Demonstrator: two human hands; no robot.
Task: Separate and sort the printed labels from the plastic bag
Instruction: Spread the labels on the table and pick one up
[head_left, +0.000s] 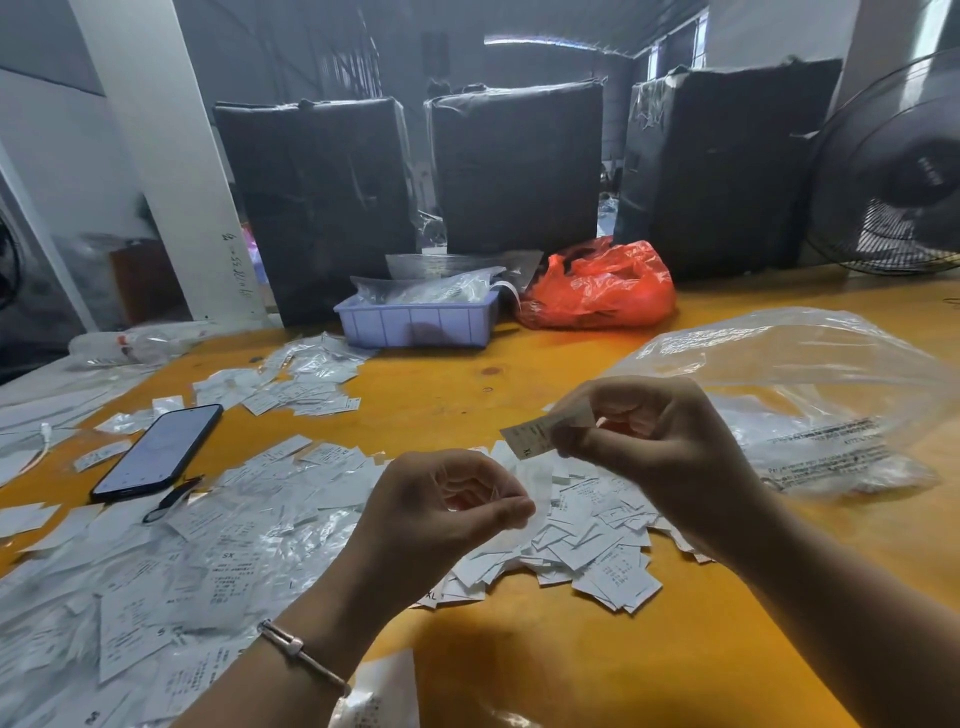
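My right hand (644, 441) is raised over the yellow table (545, 665) and pinches a small white printed label (530, 439) marked XL. My left hand (447, 506) hovers just below and to the left, fingers curled with thumb meeting fingertips; whether a thin clear wrapper sits between them I cannot tell. Under both hands lies a heap of loose white labels (597, 551). A large clear plastic bag (810, 395) with printed text lies open to the right, with more labels inside. Empty clear wrappers and labels (171, 577) cover the table's left side.
A black phone (158, 452) lies at the left with a white cable beside it. A lilac tray (415, 322) of packets and a red plastic bag (602, 288) sit at the back. Black wrapped bales stand behind, a fan (893, 171) at the far right.
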